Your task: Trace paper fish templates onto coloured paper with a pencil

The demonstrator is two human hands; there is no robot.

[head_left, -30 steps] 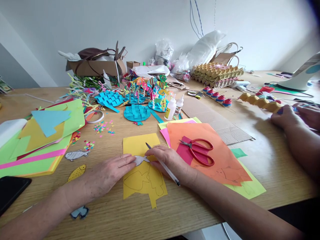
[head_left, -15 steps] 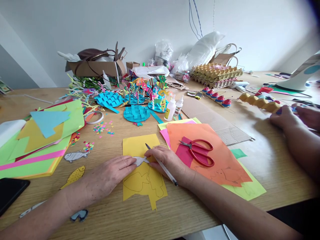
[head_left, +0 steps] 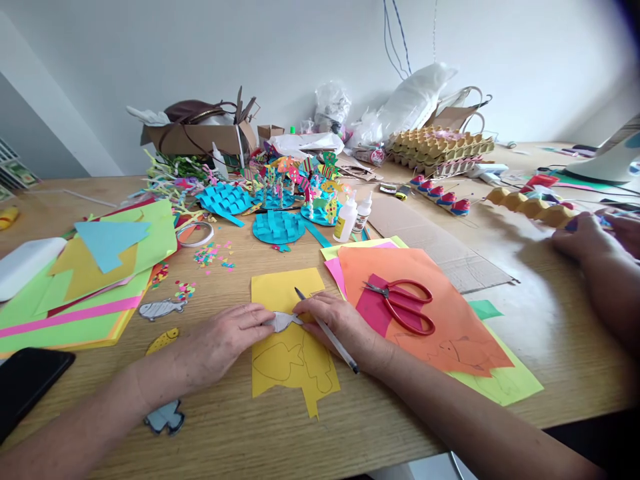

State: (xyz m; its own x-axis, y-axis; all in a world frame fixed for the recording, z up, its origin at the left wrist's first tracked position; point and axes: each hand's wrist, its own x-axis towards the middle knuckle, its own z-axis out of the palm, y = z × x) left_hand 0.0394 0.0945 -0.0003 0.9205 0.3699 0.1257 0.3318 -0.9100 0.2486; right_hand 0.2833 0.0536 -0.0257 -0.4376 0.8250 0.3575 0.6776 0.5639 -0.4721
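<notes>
A grey paper fish cutout (head_left: 285, 322) lies on a yellow paper sheet (head_left: 313, 279) with fish outlines drawn on its lower half. My left hand (head_left: 220, 340) is closed at the fish's left end, its fingertips holding it against the sheet. A pen (head_left: 337, 345) rests in my right hand (head_left: 345, 327), tilted, its dark tip pointing up and away. The fingertips of that hand touch the fish's tail. Beside my left forearm are another grey fish cutout (head_left: 163, 309), a yellow one (head_left: 164, 340) partly hidden, and a grey-blue cutout (head_left: 166, 418).
Red-handled scissors (head_left: 407, 303) lie on orange paper (head_left: 450, 320) at right. Glue bottles (head_left: 346, 220) stand behind, near blue woven paper discs (head_left: 279, 228). Coloured sheets (head_left: 115, 307) and a phone (head_left: 33, 387) lie left. Another person's hands (head_left: 590, 240) hold an egg-carton strip (head_left: 533, 207).
The view has shifted slightly, so everything sits a little further right. Both hands, the pen and the fish keep nearly the same places on the yellow sheet.
</notes>
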